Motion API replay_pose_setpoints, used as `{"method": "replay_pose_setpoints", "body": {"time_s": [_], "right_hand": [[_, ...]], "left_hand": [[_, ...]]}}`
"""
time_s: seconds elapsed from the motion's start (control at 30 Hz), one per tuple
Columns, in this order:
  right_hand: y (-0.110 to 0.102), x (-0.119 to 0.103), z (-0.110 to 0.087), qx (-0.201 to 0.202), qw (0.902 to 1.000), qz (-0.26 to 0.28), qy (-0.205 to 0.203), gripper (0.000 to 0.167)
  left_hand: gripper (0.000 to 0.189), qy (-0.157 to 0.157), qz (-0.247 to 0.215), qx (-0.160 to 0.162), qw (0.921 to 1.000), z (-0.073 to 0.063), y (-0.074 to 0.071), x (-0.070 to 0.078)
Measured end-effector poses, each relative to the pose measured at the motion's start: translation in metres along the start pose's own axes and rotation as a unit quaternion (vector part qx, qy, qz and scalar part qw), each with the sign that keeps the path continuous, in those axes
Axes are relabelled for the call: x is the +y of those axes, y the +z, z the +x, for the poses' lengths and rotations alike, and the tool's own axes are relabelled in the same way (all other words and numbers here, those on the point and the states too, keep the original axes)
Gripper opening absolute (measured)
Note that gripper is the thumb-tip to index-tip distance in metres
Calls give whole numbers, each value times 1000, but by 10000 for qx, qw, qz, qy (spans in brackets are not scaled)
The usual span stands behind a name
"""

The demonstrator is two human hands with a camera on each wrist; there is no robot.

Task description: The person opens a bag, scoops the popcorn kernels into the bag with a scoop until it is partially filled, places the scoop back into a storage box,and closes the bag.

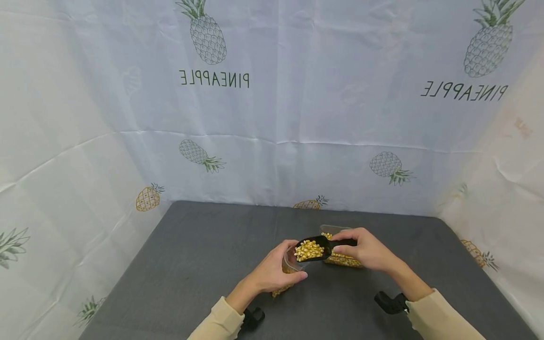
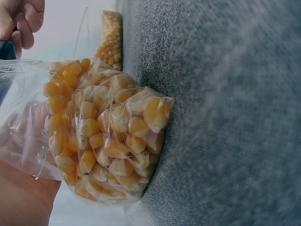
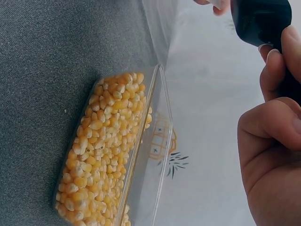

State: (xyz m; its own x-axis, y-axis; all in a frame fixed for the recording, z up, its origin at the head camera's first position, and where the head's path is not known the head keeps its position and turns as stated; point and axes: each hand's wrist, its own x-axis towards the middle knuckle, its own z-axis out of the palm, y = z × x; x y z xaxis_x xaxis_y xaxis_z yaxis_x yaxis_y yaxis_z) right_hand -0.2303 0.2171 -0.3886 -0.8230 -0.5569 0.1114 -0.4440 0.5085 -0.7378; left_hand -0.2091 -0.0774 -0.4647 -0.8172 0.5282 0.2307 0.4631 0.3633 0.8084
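A black scoop [image 1: 326, 245] heaped with yellow corn kernels [image 1: 309, 250] is gripped by its handle in my right hand [image 1: 361, 246]. Its front end is over the mouth of a clear plastic bag [image 2: 108, 136], which my left hand [image 1: 272, 271] holds around its upper part. Corn kernels fill the bag's lower part, and its bottom touches the table in the left wrist view. Behind the scoop and right hand is a clear rectangular container [image 3: 110, 141] of corn kernels, partly hidden in the head view.
The dark grey table [image 1: 204, 250] extends on both sides of the hands. White cloth printed with pineapples [image 1: 208, 38] hangs behind and at the sides. Black wrist mounts [image 1: 390, 302] sit at both wrists.
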Motion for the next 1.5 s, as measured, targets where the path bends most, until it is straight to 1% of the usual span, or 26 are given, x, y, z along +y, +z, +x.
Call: {"method": "replay_pose_setpoints", "body": {"time_s": [0.1, 0.27, 0.53, 0.77, 0.83, 1.07, 1.5], "right_hand": [[1, 0, 1, -7, 10000, -54, -48, 33], [2, 0, 2, -103, 9999, 36, -70, 32], [2, -5, 4, -130, 9999, -30, -13, 31], [3, -3, 5, -149, 9998, -111, 29, 30], [4, -2, 5, -157, 9998, -142, 14, 29], [2, -4, 4, -193, 9987, -389, -267, 31], [2, -11, 5, -250, 9980, -535, -244, 32]], "left_hand": [[73, -44, -8, -5, 10000, 0, 0, 0], [73, -85, -41, -34, 9999, 0, -1, 2], [72, -123, -61, -48, 9999, 0, -1, 2], [71, -84, 13, -31, 10000, 0, 0, 3], [71, -82, 26, -29, 10000, 0, 0, 3], [66, -154, 97, 4, 9998, 0, 1, 3], [65, -323, 84, -13, 9994, -1, 0, 4]]}}
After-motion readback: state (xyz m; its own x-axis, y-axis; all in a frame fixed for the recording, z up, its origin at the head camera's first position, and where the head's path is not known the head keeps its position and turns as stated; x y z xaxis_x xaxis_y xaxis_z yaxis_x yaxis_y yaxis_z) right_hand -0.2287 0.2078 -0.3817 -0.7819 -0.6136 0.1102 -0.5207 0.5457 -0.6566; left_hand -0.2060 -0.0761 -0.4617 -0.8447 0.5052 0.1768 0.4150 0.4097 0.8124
